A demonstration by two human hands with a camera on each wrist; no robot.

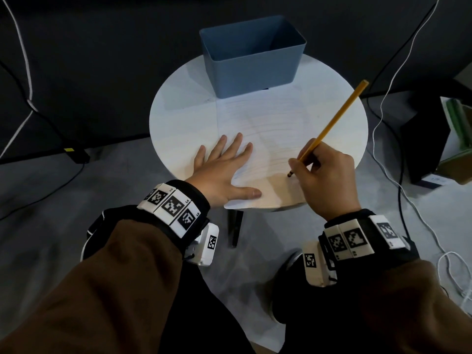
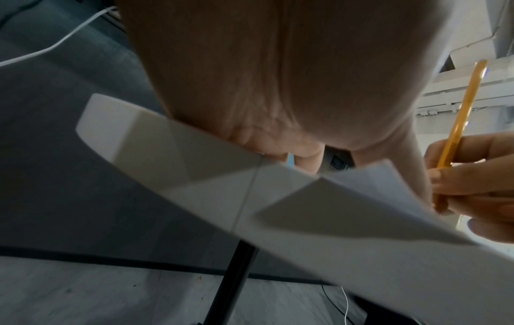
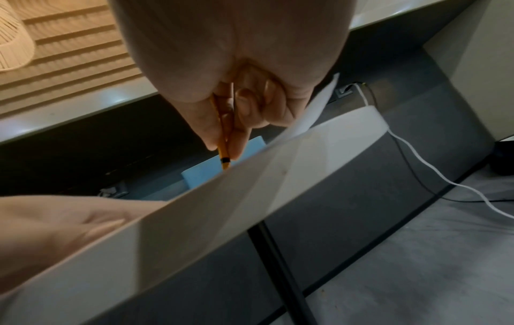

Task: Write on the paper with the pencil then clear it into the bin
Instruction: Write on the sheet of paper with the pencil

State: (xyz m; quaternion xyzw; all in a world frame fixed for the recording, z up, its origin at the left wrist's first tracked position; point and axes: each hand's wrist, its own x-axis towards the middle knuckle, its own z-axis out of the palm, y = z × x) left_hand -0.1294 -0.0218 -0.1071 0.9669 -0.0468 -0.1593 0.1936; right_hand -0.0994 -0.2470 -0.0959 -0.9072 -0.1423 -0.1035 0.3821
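Lined paper (image 1: 265, 139) flat on round white counter (image 1: 178, 118), near corner overhanging counter's front edge. Left hand (image 1: 224, 169) flat on paper's left part, fingers (image 1: 236, 144) straight, spread wide. Right hand (image 1: 324, 175) pinches yellow pencil (image 1: 332, 123), fingers curled round lower shaft, tip on paper near front edge, top slanting up right. Blue bin (image 1: 251, 65) open-topped at counter's far edge, just beyond paper. Bare counter left of paper. Grey floor (image 1: 63, 200) below; cables (image 1: 383, 111) both sides.
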